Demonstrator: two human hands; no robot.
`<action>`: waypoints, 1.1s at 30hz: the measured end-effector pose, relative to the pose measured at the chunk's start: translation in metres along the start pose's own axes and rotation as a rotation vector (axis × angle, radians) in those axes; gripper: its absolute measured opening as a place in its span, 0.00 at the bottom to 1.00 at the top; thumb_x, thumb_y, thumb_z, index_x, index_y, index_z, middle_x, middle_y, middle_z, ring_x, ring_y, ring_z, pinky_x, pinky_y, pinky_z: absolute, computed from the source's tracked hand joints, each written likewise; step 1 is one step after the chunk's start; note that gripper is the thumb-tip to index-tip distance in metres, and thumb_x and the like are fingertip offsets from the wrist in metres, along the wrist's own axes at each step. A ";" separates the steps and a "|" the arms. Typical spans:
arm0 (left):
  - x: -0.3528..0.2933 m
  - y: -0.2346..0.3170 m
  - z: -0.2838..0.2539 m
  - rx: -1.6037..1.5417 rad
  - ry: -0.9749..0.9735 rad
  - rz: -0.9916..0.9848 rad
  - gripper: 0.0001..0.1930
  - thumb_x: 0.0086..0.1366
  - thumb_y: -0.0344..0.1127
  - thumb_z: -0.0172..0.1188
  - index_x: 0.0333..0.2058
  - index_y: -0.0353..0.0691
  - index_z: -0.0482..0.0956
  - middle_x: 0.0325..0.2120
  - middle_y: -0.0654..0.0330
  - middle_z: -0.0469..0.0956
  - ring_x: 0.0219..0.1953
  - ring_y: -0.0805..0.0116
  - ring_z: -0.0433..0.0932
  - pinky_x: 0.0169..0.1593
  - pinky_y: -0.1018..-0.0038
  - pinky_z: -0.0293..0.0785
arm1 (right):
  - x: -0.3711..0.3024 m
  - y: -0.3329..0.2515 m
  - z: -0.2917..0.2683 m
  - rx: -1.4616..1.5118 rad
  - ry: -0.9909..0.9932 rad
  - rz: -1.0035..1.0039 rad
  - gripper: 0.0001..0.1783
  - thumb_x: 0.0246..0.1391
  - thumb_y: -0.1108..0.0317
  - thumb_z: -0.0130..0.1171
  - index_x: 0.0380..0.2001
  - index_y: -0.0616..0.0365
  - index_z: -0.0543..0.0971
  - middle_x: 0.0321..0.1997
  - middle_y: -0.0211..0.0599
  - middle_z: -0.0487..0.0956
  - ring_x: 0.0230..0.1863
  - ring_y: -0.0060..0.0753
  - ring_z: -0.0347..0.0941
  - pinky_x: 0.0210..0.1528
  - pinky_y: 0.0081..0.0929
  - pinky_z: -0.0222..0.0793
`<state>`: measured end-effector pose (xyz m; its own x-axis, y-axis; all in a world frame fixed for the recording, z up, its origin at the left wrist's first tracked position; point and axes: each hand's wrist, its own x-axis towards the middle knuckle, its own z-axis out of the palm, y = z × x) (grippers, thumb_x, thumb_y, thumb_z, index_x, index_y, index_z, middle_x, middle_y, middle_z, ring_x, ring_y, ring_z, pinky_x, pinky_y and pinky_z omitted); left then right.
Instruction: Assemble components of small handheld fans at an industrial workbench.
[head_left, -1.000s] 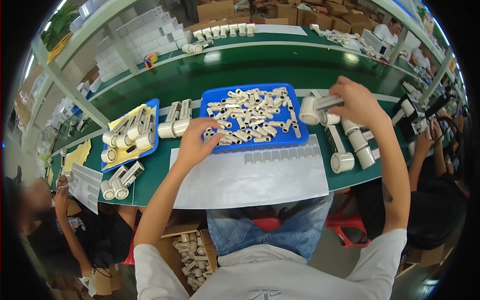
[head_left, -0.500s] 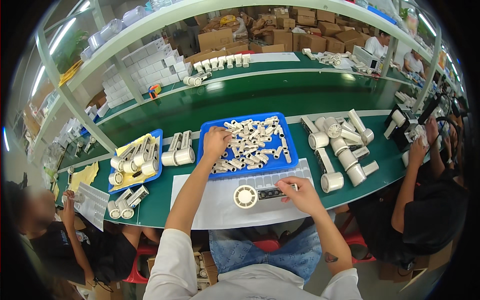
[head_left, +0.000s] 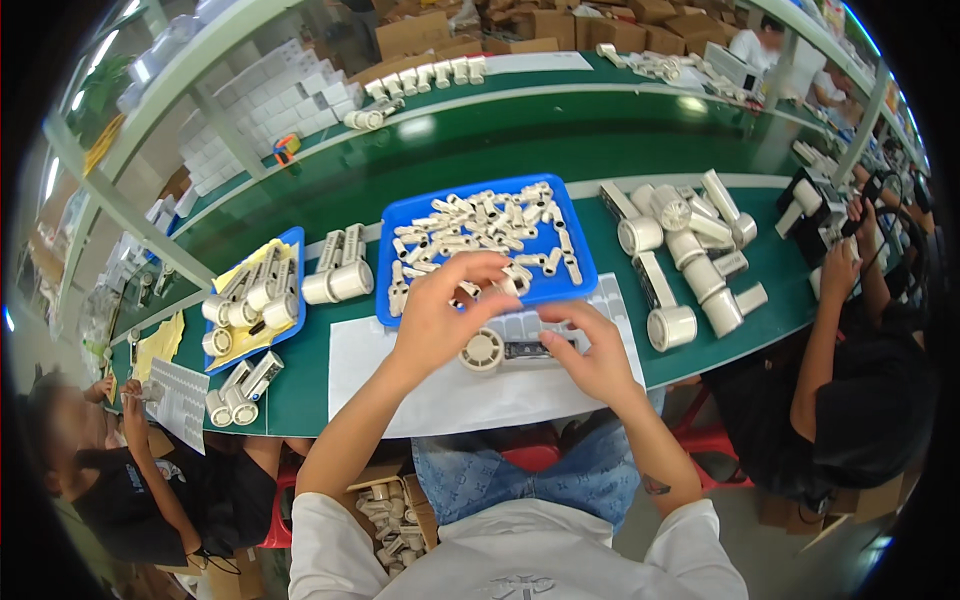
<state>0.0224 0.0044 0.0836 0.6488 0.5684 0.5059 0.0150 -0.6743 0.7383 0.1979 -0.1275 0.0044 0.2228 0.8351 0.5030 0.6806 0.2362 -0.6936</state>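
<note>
While the left hand [head_left: 436,314] is pinching a small white part [head_left: 516,278] and the right hand [head_left: 600,358] is gripping a white fan [head_left: 482,350], any loose pinch is risking a drop.

On the desk [head_left: 300,395], a tray [head_left: 578,283] of parts [head_left: 500,220] lies behind a sheet [head_left: 480,402]; a fan [head_left: 482,352] is over the sheet, more fans [head_left: 672,327] right, another tray [head_left: 297,242] left.
</note>
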 end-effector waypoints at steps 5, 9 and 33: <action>-0.021 0.034 0.012 -0.194 -0.139 -0.015 0.28 0.52 0.30 0.76 0.52 0.42 0.77 0.38 0.60 0.84 0.37 0.73 0.84 0.32 0.79 0.77 | -0.009 -0.027 -0.011 1.073 -0.099 0.115 0.22 0.61 0.75 0.60 0.59 0.62 0.72 0.50 0.38 0.78 0.51 0.28 0.75 0.54 0.29 0.73; -0.027 0.047 0.014 -0.290 -0.184 0.031 0.30 0.50 0.31 0.78 0.52 0.40 0.76 0.37 0.59 0.84 0.37 0.74 0.84 0.32 0.80 0.78 | -0.018 -0.030 -0.005 1.195 -0.080 0.050 0.20 0.60 0.76 0.60 0.56 0.63 0.74 0.52 0.40 0.78 0.51 0.30 0.76 0.53 0.31 0.74; -0.050 -0.047 0.028 0.232 -0.353 -0.070 0.26 0.45 0.33 0.77 0.45 0.44 0.79 0.40 0.61 0.81 0.44 0.56 0.75 0.47 0.63 0.72 | 0.007 -0.002 -0.004 -0.138 -0.268 -0.153 0.16 0.48 0.73 0.66 0.43 0.57 0.81 0.35 0.37 0.76 0.39 0.42 0.74 0.42 0.37 0.72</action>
<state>0.0102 -0.0057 0.0107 0.8602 0.4474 0.2448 0.2129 -0.7512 0.6247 0.2011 -0.1241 0.0117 -0.0686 0.9004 0.4295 0.7839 0.3149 -0.5350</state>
